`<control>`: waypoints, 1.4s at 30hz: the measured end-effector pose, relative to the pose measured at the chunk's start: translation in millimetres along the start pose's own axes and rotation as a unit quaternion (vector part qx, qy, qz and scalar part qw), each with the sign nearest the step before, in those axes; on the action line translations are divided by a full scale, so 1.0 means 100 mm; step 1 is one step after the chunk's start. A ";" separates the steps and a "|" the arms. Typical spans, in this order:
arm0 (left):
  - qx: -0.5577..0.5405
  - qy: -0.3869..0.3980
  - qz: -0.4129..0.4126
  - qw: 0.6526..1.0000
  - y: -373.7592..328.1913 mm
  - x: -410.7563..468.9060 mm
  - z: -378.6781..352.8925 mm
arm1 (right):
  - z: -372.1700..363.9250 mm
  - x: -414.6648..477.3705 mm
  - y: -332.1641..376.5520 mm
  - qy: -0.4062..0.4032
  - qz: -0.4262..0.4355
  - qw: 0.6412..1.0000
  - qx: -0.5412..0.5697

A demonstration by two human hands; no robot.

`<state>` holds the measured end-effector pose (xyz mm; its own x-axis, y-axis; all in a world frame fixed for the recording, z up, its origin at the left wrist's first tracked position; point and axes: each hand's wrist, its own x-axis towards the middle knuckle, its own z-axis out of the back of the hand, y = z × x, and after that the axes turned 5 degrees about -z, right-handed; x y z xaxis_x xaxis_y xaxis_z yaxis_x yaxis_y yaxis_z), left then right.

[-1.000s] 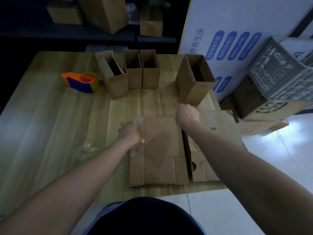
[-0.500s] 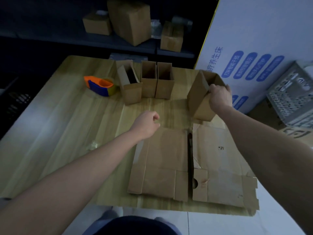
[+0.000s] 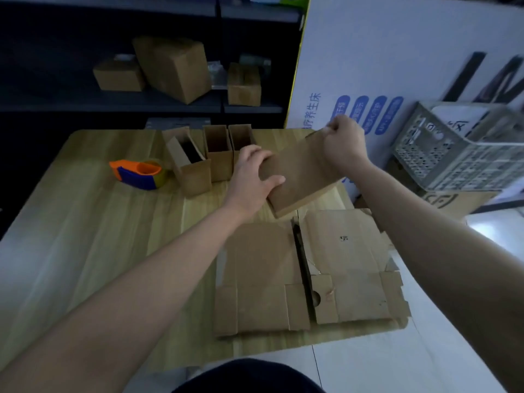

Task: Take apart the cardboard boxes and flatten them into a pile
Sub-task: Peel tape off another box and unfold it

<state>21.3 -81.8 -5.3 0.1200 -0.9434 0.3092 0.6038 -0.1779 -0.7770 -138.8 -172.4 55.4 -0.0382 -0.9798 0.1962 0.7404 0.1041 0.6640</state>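
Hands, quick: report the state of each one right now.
Left hand: grips the tilted brown cardboard box by its near left side.
Right hand: fingers curled, pinching the same box's far top edge.

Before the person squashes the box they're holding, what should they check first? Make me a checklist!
1. Both hands hold the box: ok; the left hand grips its near side, the right hand pinches its far end.
2. Box ends opened: cannot tell, they are hidden.
3. Landing spot ready: ok; flattened sheets lie flat, nearer the person.
4. Tool out of the way: ok; the tape dispenser sits off to the left.
5. All boxes done: not ok; three upright boxes stand behind.
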 end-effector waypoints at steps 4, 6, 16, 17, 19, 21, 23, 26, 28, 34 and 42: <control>0.092 -0.009 -0.029 0.995 0.06 -0.18 0.08 | -0.16 -0.23 -0.14 0.020 -0.111 0.993 0.018; 0.129 0.017 -0.030 0.991 0.12 -0.28 0.12 | -0.26 -0.34 -0.21 0.039 -0.164 0.985 0.030; 0.183 0.160 0.042 0.969 0.43 -0.47 0.15 | -0.67 -0.83 -0.48 0.089 -0.261 0.961 0.028; 0.185 0.162 0.045 0.968 0.44 -0.46 0.15 | -0.68 -0.85 -0.48 0.080 -0.217 0.973 -0.022; 0.185 0.171 0.054 0.966 0.45 -0.39 0.17 | -0.70 -0.86 -0.47 0.099 -0.090 0.981 -0.138; 0.175 0.176 0.069 0.966 0.46 -0.32 0.19 | -0.72 -0.85 -0.45 0.200 0.008 0.959 -0.200; 0.174 0.176 0.079 0.966 0.45 -0.28 0.19 | -0.76 -0.84 -0.44 0.306 0.032 0.924 -0.225; 0.177 0.168 0.081 0.966 0.46 -0.26 0.17 | -0.80 -0.78 -0.46 0.355 0.023 0.903 -0.241; 0.174 0.168 0.082 0.967 0.46 -0.25 0.16 | -0.82 -0.75 -0.46 0.357 0.018 0.900 -0.250; 0.240 0.234 0.036 0.941 0.44 -0.18 0.10 | -0.83 -0.77 -0.50 0.344 0.009 0.909 -0.236; 0.229 0.237 -0.115 0.937 0.54 -0.21 0.12 | -0.82 -0.83 -0.48 0.342 -0.025 0.915 -0.213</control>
<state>61.0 -67.7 -47.0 -0.3533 -0.9324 0.0764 0.8587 -0.3556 -0.3691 -116.1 -110.0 -51.6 0.2408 -0.8745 -0.4211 0.9495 0.1224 0.2889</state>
